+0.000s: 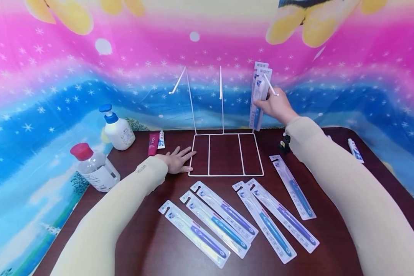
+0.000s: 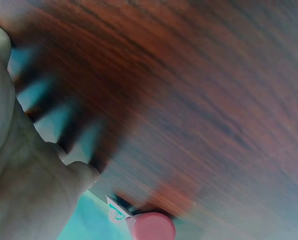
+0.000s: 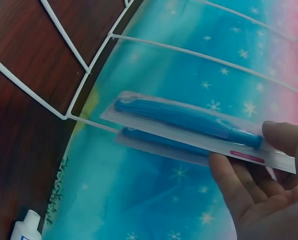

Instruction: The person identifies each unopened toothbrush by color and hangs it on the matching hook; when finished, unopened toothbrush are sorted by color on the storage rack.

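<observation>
My right hand (image 1: 277, 105) pinches a packaged toothbrush (image 1: 264, 88) with a blue handle, held upright at the right hook (image 1: 269, 84) of a white wire rack (image 1: 226, 175). Close behind it is a second packaged toothbrush (image 1: 261, 65), largely covered by the first. In the right wrist view the thumb lies on the front pack (image 3: 183, 120), with fingers under it, and the second pack (image 3: 158, 142) shows just beyond. My left hand (image 1: 177, 160) lies on the table with fingers spread, its fingertips right at the left side of the rack's base.
Several packaged toothbrushes (image 1: 207, 224) lie on the dark table (image 1: 137, 230) in front of the rack. At left stand a blue-pump bottle (image 1: 120, 132) and a red-capped bottle (image 1: 98, 172), near a red tube (image 1: 153, 143). A small black figure (image 1: 284, 143) and a white tube (image 1: 355, 149) are at right.
</observation>
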`<state>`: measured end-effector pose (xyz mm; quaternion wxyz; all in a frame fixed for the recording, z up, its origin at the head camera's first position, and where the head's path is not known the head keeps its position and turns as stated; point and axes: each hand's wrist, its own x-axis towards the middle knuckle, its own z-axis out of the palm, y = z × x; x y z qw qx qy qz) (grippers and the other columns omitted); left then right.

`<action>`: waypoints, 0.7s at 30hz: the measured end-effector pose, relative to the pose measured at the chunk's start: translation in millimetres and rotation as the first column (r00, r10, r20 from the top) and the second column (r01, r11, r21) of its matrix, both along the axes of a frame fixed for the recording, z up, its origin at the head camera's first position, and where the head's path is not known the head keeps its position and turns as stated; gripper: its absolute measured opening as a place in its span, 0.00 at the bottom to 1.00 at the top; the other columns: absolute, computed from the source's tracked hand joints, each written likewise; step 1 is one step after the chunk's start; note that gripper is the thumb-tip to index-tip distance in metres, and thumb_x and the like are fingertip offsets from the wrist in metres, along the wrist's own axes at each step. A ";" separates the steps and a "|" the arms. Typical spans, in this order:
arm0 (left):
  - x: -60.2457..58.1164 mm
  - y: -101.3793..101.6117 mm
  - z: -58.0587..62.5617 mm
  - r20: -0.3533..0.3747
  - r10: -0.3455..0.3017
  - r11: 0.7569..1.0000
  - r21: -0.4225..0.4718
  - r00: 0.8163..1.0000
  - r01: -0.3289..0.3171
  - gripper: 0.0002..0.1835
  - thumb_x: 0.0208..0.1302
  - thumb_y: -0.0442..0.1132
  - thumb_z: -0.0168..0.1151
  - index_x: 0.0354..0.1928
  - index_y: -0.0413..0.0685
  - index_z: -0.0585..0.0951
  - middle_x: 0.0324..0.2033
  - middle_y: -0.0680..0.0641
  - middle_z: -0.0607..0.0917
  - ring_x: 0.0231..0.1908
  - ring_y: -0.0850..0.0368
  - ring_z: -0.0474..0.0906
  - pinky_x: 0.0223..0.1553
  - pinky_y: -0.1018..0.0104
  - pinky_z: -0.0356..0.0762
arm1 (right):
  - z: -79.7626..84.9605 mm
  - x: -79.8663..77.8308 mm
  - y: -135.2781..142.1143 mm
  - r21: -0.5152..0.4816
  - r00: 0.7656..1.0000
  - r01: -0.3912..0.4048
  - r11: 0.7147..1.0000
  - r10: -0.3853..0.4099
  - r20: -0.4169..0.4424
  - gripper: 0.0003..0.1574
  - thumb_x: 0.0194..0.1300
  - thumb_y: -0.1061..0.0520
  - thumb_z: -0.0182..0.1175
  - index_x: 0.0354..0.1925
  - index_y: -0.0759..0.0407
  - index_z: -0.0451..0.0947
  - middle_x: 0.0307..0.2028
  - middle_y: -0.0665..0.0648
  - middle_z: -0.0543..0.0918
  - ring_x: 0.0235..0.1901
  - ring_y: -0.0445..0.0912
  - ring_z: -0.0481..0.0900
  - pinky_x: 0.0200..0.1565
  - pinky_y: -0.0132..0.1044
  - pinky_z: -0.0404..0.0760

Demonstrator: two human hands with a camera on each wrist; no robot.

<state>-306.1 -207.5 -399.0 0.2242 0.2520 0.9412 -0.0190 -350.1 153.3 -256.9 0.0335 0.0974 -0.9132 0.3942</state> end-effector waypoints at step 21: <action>0.3 -0.7 -2.3 -0.005 0.002 1.000 0.006 1.000 -0.002 0.39 0.67 0.62 0.40 0.72 0.58 0.40 0.71 0.47 0.38 0.67 0.37 0.34 0.60 0.37 0.45 | -1.9 -12.8 6.2 -0.013 0.998 0.006 1.000 -0.005 0.056 0.34 0.64 0.47 0.56 0.66 0.55 0.62 0.57 0.63 0.73 0.53 0.56 0.74 0.52 0.51 0.71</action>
